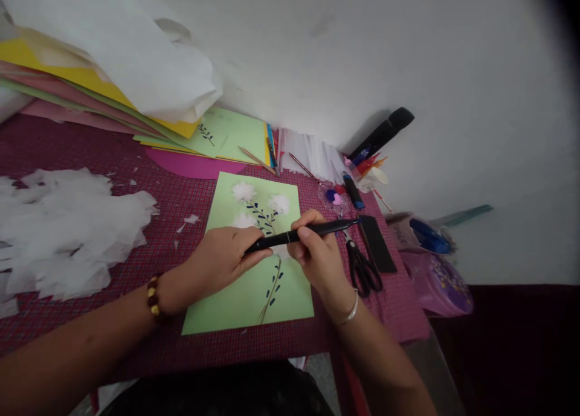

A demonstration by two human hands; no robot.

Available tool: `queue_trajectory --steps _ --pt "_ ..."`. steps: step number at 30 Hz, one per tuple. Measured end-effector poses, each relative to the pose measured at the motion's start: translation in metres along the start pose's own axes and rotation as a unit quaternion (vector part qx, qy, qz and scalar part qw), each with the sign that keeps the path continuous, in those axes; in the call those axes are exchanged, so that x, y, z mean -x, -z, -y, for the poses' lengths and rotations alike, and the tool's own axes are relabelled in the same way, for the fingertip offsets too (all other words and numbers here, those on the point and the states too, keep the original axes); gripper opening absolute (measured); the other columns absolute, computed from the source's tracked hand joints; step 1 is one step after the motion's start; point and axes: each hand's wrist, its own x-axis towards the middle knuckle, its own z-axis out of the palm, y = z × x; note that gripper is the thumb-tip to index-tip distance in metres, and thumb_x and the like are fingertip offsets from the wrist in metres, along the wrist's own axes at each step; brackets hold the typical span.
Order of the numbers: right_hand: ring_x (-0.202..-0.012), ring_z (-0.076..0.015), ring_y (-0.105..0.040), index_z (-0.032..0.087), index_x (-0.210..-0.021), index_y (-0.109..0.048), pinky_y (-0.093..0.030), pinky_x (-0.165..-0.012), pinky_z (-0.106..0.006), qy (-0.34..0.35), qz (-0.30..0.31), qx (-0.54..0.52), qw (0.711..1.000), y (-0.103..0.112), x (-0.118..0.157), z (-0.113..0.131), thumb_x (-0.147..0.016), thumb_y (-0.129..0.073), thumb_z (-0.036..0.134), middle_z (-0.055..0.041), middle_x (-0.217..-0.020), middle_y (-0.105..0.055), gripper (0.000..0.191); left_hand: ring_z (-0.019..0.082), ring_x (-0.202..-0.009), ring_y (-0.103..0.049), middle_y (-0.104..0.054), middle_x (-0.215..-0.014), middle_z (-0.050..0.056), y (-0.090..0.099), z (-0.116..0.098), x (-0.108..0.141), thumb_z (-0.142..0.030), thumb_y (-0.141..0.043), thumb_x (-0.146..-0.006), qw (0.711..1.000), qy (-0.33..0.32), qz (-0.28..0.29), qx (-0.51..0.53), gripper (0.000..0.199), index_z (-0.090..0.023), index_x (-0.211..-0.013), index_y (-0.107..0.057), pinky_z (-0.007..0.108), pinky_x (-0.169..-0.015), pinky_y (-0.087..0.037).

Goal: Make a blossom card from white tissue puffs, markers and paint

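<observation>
My left hand (215,258) pinches the left end of a long black marker pen (275,240). Around the pen's right part, the fingers of my right hand (321,260) are closed, and its blue-tipped end points right. Both hands hold it over a light green sheet (217,298) lying on the table. The sheet carries fluffy white paper flowers (244,191) and a drawn stem (274,286) with dark blue leaves. My hands and the pen hide the middle of the drawing.
White tissue paper pieces (77,229) are heaped at left. Coloured sheets (104,81) are stacked behind, near pencils (258,160). At right lie black-handled scissors (362,268), a dark flat block (377,244) and a pink container (421,283) by the table's edge. A wall rises behind.
</observation>
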Motion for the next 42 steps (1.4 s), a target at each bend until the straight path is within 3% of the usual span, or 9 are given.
queue_trajectory --steps 4,17,24,34,38,42 --pt "-0.039 -0.0078 -0.029 0.026 -0.078 -0.044 -0.023 -0.041 -0.024 -0.005 -0.016 0.007 1.000 -0.006 0.000 -0.006 -0.083 -0.059 0.044 0.0112 -0.046 -0.034 0.023 0.018 -0.065 -0.063 -0.069 -0.077 0.006 -0.004 -0.004 0.000 -0.048 -0.031 -0.101 1.000 0.003 0.017 -0.015 0.043 -0.018 -0.093 -0.061 0.029 -0.058 -0.039" --pt "-0.036 -0.0060 -0.026 0.025 -0.076 -0.043 -0.021 -0.039 -0.022 0.007 -0.028 -0.068 0.997 -0.010 -0.006 -0.013 -0.080 -0.066 0.044 0.0134 -0.044 -0.034 0.030 0.022 -0.058 -0.062 -0.066 -0.066 0.007 -0.006 -0.008 -0.004 -0.043 -0.032 -0.099 0.997 0.061 0.049 -0.011 0.041 -0.016 -0.090 -0.062 0.030 -0.053 -0.035" --pt "-0.036 -0.0051 -0.031 0.024 -0.083 -0.046 -0.023 -0.036 -0.019 -0.040 0.003 -0.065 0.997 -0.019 -0.007 -0.022 -0.081 -0.065 0.049 0.0133 -0.047 -0.038 0.032 0.018 -0.056 -0.059 -0.064 -0.067 0.003 -0.007 -0.011 -0.010 -0.041 -0.035 -0.097 0.987 0.104 0.074 0.098 0.035 -0.018 -0.103 -0.061 0.028 -0.054 -0.038" --pt "-0.043 -0.0070 -0.036 0.022 -0.082 -0.049 -0.029 -0.041 -0.022 -0.042 0.034 0.001 0.999 -0.021 -0.011 -0.035 -0.081 -0.063 0.052 0.0099 -0.052 -0.040 0.033 0.028 -0.081 -0.069 -0.074 -0.090 0.010 -0.006 -0.001 -0.007 -0.053 -0.025 -0.095 0.978 0.133 0.148 0.061 0.050 -0.019 -0.104 -0.062 0.036 -0.069 -0.048" --pt "-0.047 -0.0074 -0.037 0.020 -0.077 -0.052 -0.032 -0.045 -0.022 -0.014 -0.018 0.041 0.999 -0.013 -0.015 -0.027 -0.084 -0.058 0.054 0.0067 -0.057 -0.045 0.035 0.027 -0.082 -0.070 -0.074 -0.095 0.007 -0.006 0.006 -0.004 -0.056 -0.025 -0.094 0.983 0.122 0.121 0.061 0.053 -0.021 -0.112 -0.061 0.034 -0.070 -0.048" --pt "-0.046 -0.0075 -0.040 0.020 -0.078 -0.051 -0.032 -0.044 -0.022 0.031 -0.132 0.069 0.988 0.027 -0.032 -0.007 -0.088 -0.050 0.056 0.0039 -0.063 -0.054 0.037 0.023 -0.080 -0.069 -0.074 -0.098 0.005 0.002 0.020 -0.003 -0.053 -0.028 -0.095 0.984 0.160 0.064 0.040 0.050 -0.021 -0.119 -0.057 0.031 -0.070 -0.046"
